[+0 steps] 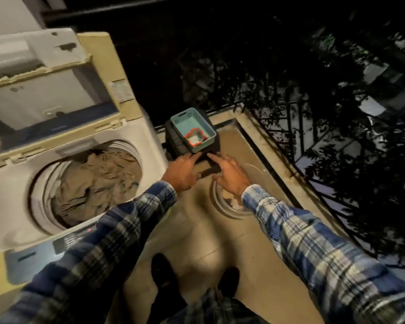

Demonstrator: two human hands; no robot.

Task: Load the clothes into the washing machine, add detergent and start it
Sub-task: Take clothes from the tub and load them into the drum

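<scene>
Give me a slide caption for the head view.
Both hands reach toward teal basket; washer drum holds clothes.

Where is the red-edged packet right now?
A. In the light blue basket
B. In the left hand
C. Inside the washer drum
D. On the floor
A: the red-edged packet lies in the light blue basket, beyond both hands, with neither the left hand nor the right hand touching it.

Control panel (73, 239) partly hidden under left sleeve (117, 230), motion-blurred; washing machine (7, 202) cut off at left edge; pouch (196, 136) in basket (208, 127) possibly detergent.
</scene>
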